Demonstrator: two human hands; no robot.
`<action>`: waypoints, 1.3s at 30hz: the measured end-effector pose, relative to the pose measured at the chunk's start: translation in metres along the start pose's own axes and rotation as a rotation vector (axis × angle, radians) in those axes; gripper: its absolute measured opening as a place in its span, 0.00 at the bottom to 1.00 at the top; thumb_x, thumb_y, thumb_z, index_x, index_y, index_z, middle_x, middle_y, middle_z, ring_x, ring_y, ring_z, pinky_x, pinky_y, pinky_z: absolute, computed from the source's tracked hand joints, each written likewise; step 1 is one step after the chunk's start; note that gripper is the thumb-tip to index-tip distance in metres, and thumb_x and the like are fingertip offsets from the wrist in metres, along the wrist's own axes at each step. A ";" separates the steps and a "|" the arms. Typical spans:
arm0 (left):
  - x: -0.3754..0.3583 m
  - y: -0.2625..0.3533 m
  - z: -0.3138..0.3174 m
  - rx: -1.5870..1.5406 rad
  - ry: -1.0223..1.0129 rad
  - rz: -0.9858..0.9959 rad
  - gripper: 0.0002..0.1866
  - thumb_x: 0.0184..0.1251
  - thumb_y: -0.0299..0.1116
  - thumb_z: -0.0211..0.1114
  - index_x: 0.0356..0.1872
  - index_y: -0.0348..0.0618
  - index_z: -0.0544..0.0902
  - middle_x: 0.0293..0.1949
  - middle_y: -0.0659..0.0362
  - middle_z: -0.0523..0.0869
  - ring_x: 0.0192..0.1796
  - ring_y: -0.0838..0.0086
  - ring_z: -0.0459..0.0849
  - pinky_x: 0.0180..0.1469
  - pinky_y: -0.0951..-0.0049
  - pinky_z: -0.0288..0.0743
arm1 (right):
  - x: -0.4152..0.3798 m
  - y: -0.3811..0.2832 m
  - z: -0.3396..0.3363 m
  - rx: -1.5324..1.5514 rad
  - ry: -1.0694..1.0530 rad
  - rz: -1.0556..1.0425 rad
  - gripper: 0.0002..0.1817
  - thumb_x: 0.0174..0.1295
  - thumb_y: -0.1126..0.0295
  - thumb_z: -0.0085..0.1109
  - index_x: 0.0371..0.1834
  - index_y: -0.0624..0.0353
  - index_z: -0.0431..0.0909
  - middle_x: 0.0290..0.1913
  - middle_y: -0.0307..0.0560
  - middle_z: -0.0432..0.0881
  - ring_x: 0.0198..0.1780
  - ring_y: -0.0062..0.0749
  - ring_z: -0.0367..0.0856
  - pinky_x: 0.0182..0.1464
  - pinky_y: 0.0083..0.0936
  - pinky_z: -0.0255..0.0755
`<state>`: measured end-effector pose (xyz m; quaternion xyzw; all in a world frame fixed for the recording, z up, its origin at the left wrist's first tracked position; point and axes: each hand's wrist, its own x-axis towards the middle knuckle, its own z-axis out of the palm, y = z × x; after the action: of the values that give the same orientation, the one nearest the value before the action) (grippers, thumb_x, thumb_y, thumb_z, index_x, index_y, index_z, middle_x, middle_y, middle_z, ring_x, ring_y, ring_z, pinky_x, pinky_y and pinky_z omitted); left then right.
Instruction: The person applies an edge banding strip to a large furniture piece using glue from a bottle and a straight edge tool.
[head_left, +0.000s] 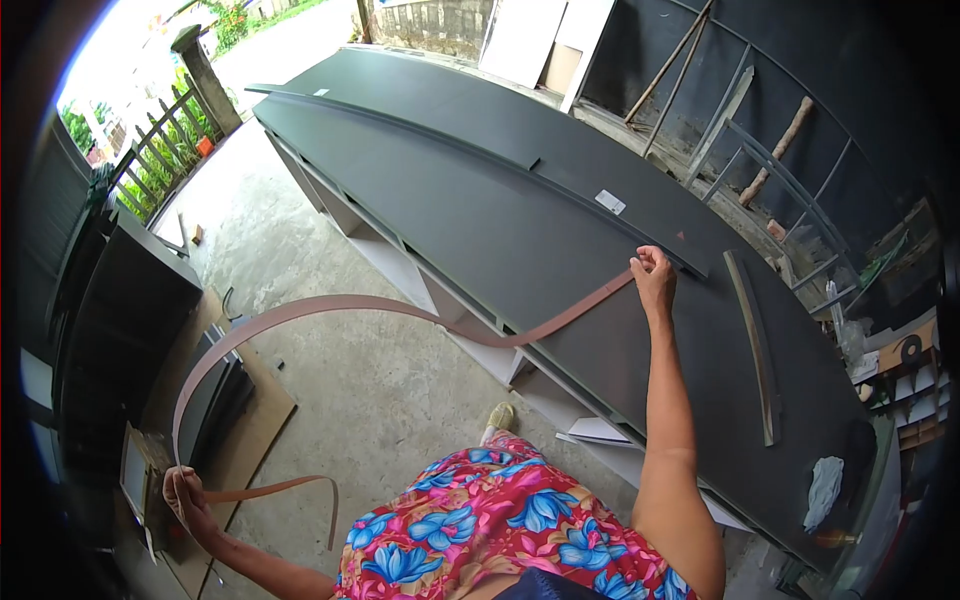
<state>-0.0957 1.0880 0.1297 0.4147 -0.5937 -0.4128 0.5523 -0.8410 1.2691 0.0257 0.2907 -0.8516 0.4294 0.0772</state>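
A long, thin brown strip (340, 303) arches between my two hands, with a loose tail hanging at the lower left. My left hand (184, 495), low at the left, is closed around it. My right hand (652, 268) pinches its other end above the large dark panel (600, 350). Part of the strip crosses the panel's near edge. Long dark strips, one with a white label (611, 202), lie on the panel just beyond my right hand. A narrow worn strip (752, 345) lies farther right on it.
Pale compartments (375, 262) show under the panel's near side. Boards (250, 430) and dark panels are on the concrete floor at left. A metal frame (790, 180) and poles lean by the dark wall. A crumpled pale cloth or bag (823, 492) lies at the panel's right end.
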 end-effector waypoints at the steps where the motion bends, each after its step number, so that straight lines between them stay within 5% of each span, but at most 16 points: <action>1: 0.008 -0.002 0.004 0.005 0.011 0.009 0.11 0.70 0.36 0.56 0.31 0.40 0.77 0.16 0.73 0.62 0.18 0.92 0.51 0.19 0.84 0.38 | 0.008 -0.004 0.002 -0.086 0.007 -0.035 0.12 0.52 0.70 0.63 0.40 0.59 0.77 0.39 0.47 0.80 0.43 0.36 0.80 0.46 0.29 0.73; 9: 0.062 -0.010 0.059 -0.017 -0.049 0.015 0.11 0.70 0.35 0.54 0.32 0.37 0.77 0.16 0.71 0.59 0.18 0.90 0.49 0.22 0.83 0.41 | 0.054 -0.002 0.023 -0.216 -0.002 -0.307 0.14 0.49 0.71 0.65 0.40 0.56 0.76 0.42 0.47 0.79 0.49 0.42 0.75 0.51 0.34 0.70; 16: 0.109 -0.018 0.094 -0.038 -0.057 0.012 0.11 0.71 0.34 0.53 0.33 0.38 0.77 0.16 0.71 0.57 0.18 0.89 0.49 0.21 0.83 0.41 | 0.031 0.015 0.010 -0.234 -0.104 -0.237 0.11 0.49 0.75 0.62 0.37 0.57 0.77 0.40 0.43 0.80 0.46 0.40 0.78 0.50 0.33 0.71; 23: 0.156 -0.036 0.119 -0.112 -0.205 -0.003 0.11 0.71 0.35 0.53 0.34 0.39 0.78 0.17 0.71 0.60 0.18 0.89 0.50 0.20 0.83 0.42 | -0.001 0.038 0.002 -0.376 -0.152 -0.418 0.17 0.47 0.80 0.55 0.42 0.55 0.81 0.52 0.46 0.78 0.56 0.40 0.73 0.56 0.35 0.68; 39: 0.301 -0.080 0.110 -0.190 -0.323 -0.007 0.10 0.71 0.35 0.53 0.36 0.39 0.77 0.17 0.70 0.57 0.18 0.88 0.50 0.21 0.83 0.44 | -0.038 -0.005 0.010 -0.319 -0.336 -0.267 0.25 0.41 0.72 0.55 0.49 0.52 0.78 0.61 0.47 0.71 0.64 0.42 0.66 0.66 0.35 0.60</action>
<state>-0.2161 0.7806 0.1434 0.2912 -0.6314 -0.5302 0.4851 -0.8061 1.2758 0.0086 0.4518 -0.8635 0.2214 0.0356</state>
